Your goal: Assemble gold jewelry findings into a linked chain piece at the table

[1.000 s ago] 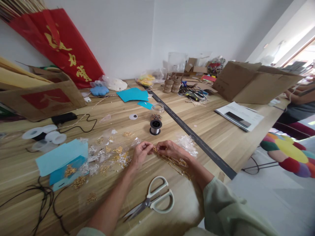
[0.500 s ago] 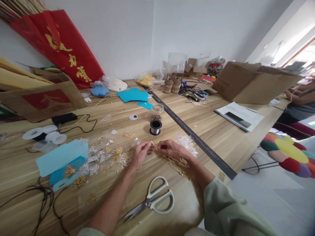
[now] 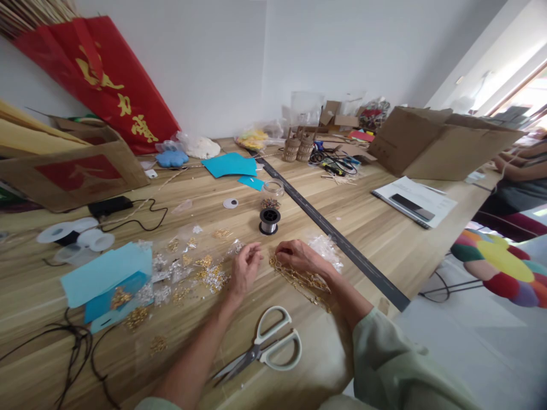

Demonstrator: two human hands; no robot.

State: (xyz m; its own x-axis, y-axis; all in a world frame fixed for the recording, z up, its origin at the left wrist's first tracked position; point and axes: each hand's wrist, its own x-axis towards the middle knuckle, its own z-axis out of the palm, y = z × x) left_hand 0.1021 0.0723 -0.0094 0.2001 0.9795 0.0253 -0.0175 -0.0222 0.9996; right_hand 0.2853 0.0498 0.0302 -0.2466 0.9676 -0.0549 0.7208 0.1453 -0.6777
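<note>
My right hand (image 3: 301,257) is closed at the upper end of a gold chain (image 3: 301,280), its thumb and fingers pinched on the links. The rest of the chain trails in loose strands on the wooden table below that palm. Left of it, my left hand (image 3: 246,269) is raised with fingers loosely bent and nothing visible in them, apart from the chain. Beside the left wrist lie small silver and gold findings (image 3: 212,277). Scissors with pale handles (image 3: 255,352) lie spread on the table between my forearms. A wire spool (image 3: 269,223) stands just beyond both hands.
Behind the spool is a clear jar of beads (image 3: 272,196). A clear plastic bag (image 3: 325,252) lies by my right hand. Blue sheets (image 3: 106,272) and black cords (image 3: 77,336) are at left. A cardboard box (image 3: 431,142) stands at right; another person's arm (image 3: 523,171) shows beyond.
My left hand has let go of the chain's end and drawn slightly away to the left. The chain end has lowered toward the table under my right hand.
</note>
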